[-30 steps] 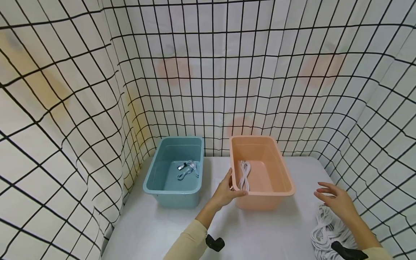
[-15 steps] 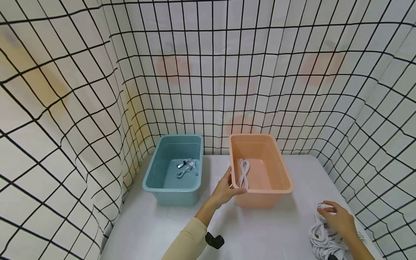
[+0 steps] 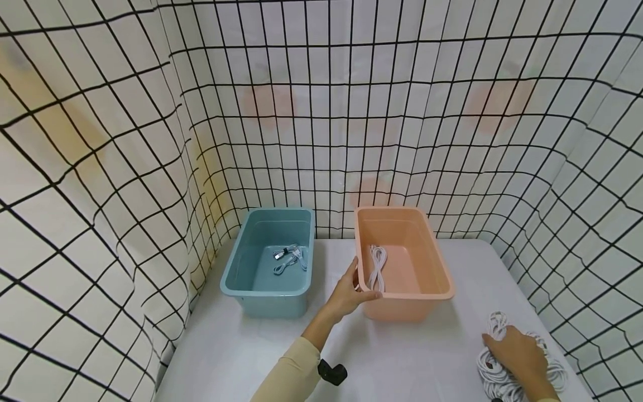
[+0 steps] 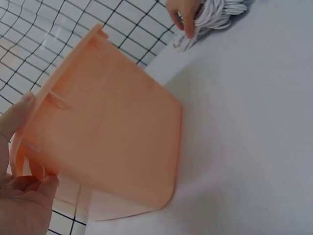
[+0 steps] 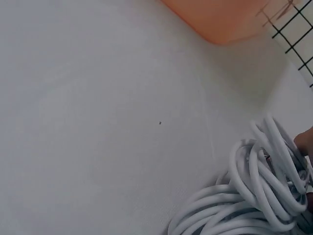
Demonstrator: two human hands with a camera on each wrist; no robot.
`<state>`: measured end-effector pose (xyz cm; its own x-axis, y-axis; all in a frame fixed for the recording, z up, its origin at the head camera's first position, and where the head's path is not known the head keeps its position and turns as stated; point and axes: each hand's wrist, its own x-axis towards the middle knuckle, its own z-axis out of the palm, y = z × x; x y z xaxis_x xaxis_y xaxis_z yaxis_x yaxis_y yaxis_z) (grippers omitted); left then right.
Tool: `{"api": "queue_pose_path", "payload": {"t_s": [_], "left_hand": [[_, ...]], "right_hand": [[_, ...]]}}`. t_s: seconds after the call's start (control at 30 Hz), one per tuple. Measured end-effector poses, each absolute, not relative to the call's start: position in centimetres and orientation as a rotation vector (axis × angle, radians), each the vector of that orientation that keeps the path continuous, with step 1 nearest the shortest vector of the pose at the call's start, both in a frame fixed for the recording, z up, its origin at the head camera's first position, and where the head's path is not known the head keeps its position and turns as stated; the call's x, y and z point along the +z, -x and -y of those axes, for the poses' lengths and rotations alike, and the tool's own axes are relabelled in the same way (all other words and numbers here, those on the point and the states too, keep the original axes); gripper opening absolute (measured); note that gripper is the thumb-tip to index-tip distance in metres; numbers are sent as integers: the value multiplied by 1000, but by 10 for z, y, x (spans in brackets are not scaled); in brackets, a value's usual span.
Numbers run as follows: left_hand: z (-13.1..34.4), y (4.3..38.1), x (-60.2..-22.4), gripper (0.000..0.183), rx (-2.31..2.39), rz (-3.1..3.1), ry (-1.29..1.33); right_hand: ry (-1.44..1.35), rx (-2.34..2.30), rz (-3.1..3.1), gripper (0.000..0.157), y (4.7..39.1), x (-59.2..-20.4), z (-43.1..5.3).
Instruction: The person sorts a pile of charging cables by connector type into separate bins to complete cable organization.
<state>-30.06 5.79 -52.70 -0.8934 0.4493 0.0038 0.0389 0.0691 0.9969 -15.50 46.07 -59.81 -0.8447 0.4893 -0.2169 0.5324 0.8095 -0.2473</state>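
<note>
My left hand [image 3: 346, 297] grips the near left corner of the orange plastic bin [image 3: 402, 308]. In the left wrist view its thumb lies over the rim and its fingers curl beneath. Inside the bin, along its left side, lies a coiled white cable [image 3: 378, 268]. At the right front, my right hand [image 3: 519, 354] is down on a pile of coiled white cables [image 3: 494, 371], its fingers curled at one coil. In the right wrist view only a bit of that hand shows, at the right edge beside a raised cable coil [image 5: 269, 171]; most fingers are hidden.
Left of the orange bin stands a blue plastic bin [image 3: 273, 304] holding small cables [image 3: 290, 261] with a dark piece among them. Both bins stand on a white table [image 3: 402, 363]. A black net [image 3: 329, 128] rises behind and along both sides, before pale walls.
My right hand has come down and toward me, from above the cable pile onto it, with its fingers now among the coils. The left hand keeps its grip on the orange bin.
</note>
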Motion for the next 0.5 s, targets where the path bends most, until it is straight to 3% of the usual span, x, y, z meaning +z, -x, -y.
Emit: {"api": "queue_pose_path", "payload": {"t_s": [0.13,0.5], "left_hand": [[-58,300,-527,116,1889,-2044,-506],[-57,301,-526,116,1893,-2023,-559]], "right_hand": [[-932,-472,-2813,75,156,-602,-460],[-1054,-899,-2905,77,156,-602,-463]]}}
